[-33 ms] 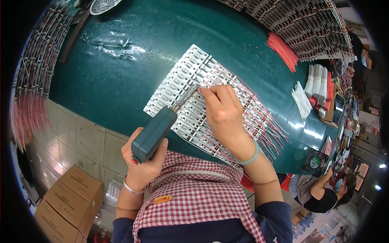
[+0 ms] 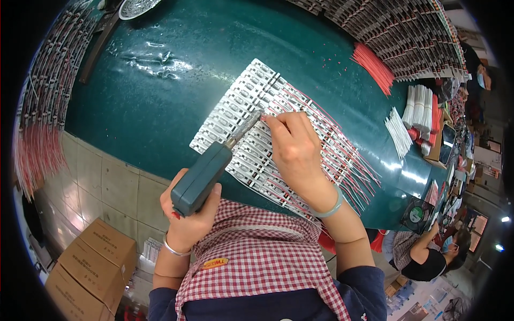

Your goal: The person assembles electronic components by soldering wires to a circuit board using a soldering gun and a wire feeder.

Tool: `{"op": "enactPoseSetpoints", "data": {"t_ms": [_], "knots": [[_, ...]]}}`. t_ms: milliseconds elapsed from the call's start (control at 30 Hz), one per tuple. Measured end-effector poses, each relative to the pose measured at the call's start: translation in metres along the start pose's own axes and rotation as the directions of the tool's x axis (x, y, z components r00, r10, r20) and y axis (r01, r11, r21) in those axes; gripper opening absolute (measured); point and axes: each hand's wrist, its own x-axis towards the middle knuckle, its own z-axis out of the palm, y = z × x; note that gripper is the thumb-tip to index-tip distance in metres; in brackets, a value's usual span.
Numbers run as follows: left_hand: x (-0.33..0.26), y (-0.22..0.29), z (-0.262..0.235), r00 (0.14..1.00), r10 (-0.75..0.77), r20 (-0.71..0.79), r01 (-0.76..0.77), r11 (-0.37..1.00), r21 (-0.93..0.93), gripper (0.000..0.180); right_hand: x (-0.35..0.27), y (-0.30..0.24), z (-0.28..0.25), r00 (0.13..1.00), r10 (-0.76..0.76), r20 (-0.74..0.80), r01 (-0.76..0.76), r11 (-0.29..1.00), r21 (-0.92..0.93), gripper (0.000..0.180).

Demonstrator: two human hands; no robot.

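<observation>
My left hand (image 2: 190, 214) grips a dark green soldering gun (image 2: 201, 179) by its handle. Its metal tip points up and right over a sheet of white plastic holders (image 2: 230, 115) with metal contacts, laid in slanting rows on the green table (image 2: 160, 107). Close to the tip, my right hand (image 2: 294, 150) is closed in a pinch above the holders; what its fingertips hold is too small to make out. Thin red and white wires (image 2: 348, 171) trail from the right side of the rows, partly hidden under my right hand and wrist.
Loose red wires (image 2: 373, 68) and white wire bundles (image 2: 419, 109) lie at the right. Stacked wired holders (image 2: 396, 37) stand at the far right, more (image 2: 51, 91) at the left. A metal dish (image 2: 136, 8) sits at the far left. Cardboard boxes (image 2: 93, 267) stand below; a co-worker (image 2: 428, 254) sits right.
The soldering gun in my left hand has shifted very slightly down and left. My right hand and the holders look the same.
</observation>
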Motion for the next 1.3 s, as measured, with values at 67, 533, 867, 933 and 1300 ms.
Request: {"op": "enactPoseSetpoints", "data": {"t_ms": [67, 533, 867, 933, 1300], "knots": [[-0.005, -0.003, -0.001, 1.000, -0.008, -0.024, 0.008, 1.000, -0.002, 0.020, 0.000, 0.000, 0.001, 1.000, 0.000, -0.005, 0.000, 1.000, 0.002, 0.019], [-0.017, -0.010, -0.008, 0.996, -0.019, -0.082, 0.019, 1.000, 0.002, 0.026, -0.005, -0.006, -0.003, 0.994, -0.027, -0.107, 0.031, 0.999, 0.031, 0.023], [-0.015, -0.009, -0.007, 0.999, -0.034, -0.034, 0.033, 0.999, -0.020, 0.022, -0.007, -0.004, 0.004, 0.997, -0.046, -0.057, 0.048, 0.998, 0.038, 0.020], [-0.013, -0.008, -0.006, 0.999, -0.028, -0.027, 0.027, 0.999, -0.030, 0.022, -0.007, -0.005, 0.003, 0.997, -0.051, -0.052, 0.052, 0.998, 0.032, 0.020], [-0.012, -0.007, -0.006, 0.999, 0.054, -0.006, -0.054, 0.998, 0.039, 0.018, -0.008, -0.006, 0.005, 0.998, -0.060, -0.037, 0.060, 0.998, 0.009, 0.021]]}}
